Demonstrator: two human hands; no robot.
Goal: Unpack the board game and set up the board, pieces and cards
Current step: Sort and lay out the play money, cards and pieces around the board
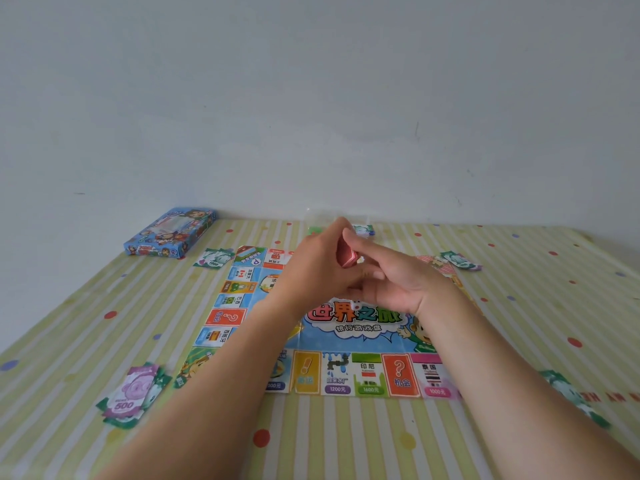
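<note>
A small stack of red-backed cards point(347, 258) is held above the middle of a paper game board point(349, 341), gripped between the left hand point(317, 268) and the right hand point(391, 277), which are brought together over the board's far half. The left hand is closed around the stack from the left, its fingers curled over the top edge; the right hand is half open, its fingers point(363, 247) pressed against the stack's right side and its palm turned up.

The board is laid flat on a bench point(346, 434) covered with a yellow-green striped cloth dotted in red, blue and yellow. Rows of coloured squares are seen along the board's near and left edges, with large cartoon lettering at its centre.

Piles of play money are set out around the board: a purple and green pile point(133, 394) marked 500 off the near left corner, a green pile point(213, 258) beside the far left corner, another point(459, 260) off the far right corner, and one point(571, 396) partly hidden behind the right forearm. A further small pile point(363, 230) is seen behind the hands, by the wall.

The blue game box point(171, 232) is lying flat at the far left of the bench, close against the white wall point(311, 98), well apart from the hands.
</note>
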